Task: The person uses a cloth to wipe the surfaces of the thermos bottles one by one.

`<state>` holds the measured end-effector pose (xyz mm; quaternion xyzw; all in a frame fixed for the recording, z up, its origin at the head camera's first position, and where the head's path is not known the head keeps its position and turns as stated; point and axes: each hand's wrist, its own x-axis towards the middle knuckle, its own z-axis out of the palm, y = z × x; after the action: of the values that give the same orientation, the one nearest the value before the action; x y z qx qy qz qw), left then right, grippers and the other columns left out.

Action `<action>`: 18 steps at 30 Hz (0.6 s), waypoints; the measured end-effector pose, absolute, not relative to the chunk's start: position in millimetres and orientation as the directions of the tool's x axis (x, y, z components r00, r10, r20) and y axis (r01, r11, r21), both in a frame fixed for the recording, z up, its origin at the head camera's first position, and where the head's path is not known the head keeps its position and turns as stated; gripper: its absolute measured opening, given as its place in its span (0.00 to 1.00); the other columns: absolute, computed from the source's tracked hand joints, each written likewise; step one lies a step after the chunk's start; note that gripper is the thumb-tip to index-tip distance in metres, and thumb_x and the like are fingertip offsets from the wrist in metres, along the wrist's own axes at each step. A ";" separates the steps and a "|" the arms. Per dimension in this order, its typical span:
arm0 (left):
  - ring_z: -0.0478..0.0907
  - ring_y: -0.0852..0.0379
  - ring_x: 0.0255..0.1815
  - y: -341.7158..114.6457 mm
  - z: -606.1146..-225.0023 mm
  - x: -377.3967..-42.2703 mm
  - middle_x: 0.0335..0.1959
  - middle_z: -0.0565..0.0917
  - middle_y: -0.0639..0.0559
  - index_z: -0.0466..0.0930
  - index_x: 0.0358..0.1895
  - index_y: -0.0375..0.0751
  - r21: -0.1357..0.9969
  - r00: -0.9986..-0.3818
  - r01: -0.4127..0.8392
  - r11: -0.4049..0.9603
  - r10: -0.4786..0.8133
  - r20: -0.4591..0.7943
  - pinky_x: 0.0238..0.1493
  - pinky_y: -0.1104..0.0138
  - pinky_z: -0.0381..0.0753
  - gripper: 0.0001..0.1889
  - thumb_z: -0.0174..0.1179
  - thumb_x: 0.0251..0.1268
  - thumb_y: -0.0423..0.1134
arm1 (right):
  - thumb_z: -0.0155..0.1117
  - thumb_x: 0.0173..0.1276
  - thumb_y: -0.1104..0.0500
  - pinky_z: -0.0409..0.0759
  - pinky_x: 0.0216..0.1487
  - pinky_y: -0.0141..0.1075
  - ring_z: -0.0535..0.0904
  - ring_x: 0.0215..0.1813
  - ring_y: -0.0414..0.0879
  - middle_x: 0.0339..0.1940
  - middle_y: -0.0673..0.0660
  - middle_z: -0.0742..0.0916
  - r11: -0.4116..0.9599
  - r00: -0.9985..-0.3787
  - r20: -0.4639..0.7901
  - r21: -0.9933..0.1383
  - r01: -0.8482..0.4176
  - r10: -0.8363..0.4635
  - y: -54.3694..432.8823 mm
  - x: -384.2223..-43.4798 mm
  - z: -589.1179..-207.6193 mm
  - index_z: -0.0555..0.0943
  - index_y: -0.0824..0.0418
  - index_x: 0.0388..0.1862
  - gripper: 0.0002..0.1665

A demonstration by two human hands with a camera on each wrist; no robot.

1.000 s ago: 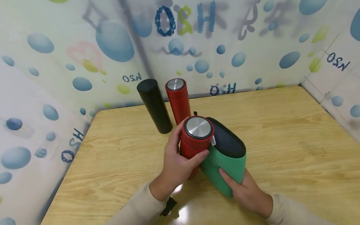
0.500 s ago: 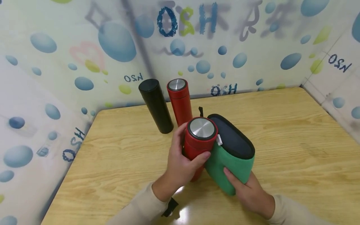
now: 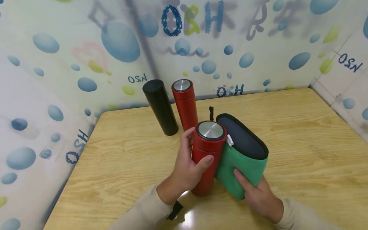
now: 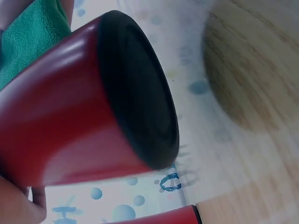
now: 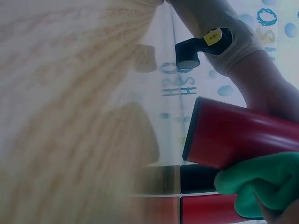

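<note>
In the head view my left hand (image 3: 188, 169) grips a red thermos flask (image 3: 207, 159) with a brushed-steel lid, fingers behind and thumb across its front. The flask is raised above the table; its black base (image 4: 140, 93) faces the left wrist camera. My right hand (image 3: 260, 195) holds a green fabric pouch (image 3: 241, 169) by its side, thumb on the front and the other fingers mostly hidden behind. The pouch's dark-lined mouth faces up and has a small white tag (image 3: 230, 140) at its rim. Pouch and flask are side by side, overlapping slightly in the head view.
Behind the hands a black flask (image 3: 161, 108) and a second red flask (image 3: 185, 103) stand upright on the wooden table (image 3: 120, 153). A black strap (image 3: 211, 113) sticks up behind the held flask. A patterned wall (image 3: 178, 57) borders the table's back.
Both hands have shifted a little to the right with the flask and pouch. More of the flask's red side shows below its lid. The two standing flasks have stayed in place.
</note>
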<state>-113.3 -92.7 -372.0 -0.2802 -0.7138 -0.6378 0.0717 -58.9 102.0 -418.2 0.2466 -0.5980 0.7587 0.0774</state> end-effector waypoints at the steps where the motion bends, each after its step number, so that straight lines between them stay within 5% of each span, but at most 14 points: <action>1: 0.74 0.50 0.63 -92.9 -372.2 -113.2 0.64 0.74 0.48 0.53 0.72 0.47 0.867 -0.829 0.498 0.024 0.306 0.468 0.57 0.58 0.83 0.38 0.59 0.67 0.58 | 0.40 0.71 0.82 0.78 0.60 0.27 0.78 0.63 0.34 0.64 0.46 0.80 -0.268 -0.871 0.451 -0.878 -0.396 -0.193 101.9 -58.9 -417.3 0.65 0.56 0.72 0.36; 10: 0.71 0.52 0.65 -93.5 -369.9 -114.7 0.66 0.72 0.49 0.56 0.74 0.51 0.840 -0.810 0.539 0.061 0.311 0.497 0.57 0.58 0.83 0.36 0.57 0.69 0.60 | 0.39 0.76 0.77 0.82 0.56 0.31 0.81 0.60 0.37 0.60 0.47 0.82 -0.278 -0.897 0.373 -0.911 -0.305 -0.237 102.2 -60.8 -416.5 0.67 0.55 0.70 0.30; 18: 0.71 0.52 0.65 -92.1 -369.1 -114.2 0.64 0.73 0.51 0.56 0.75 0.56 0.859 -0.836 0.502 0.101 0.309 0.453 0.57 0.57 0.83 0.36 0.55 0.69 0.63 | 0.42 0.72 0.80 0.80 0.55 0.26 0.81 0.56 0.34 0.57 0.45 0.83 -0.283 -0.913 0.403 -0.885 -0.371 -0.064 102.0 -58.4 -422.1 0.71 0.52 0.66 0.33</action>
<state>-114.2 -92.1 -369.1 -0.2751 -0.7376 -0.6115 0.0789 -58.4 102.0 -422.1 0.1841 -0.5907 0.7794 0.0983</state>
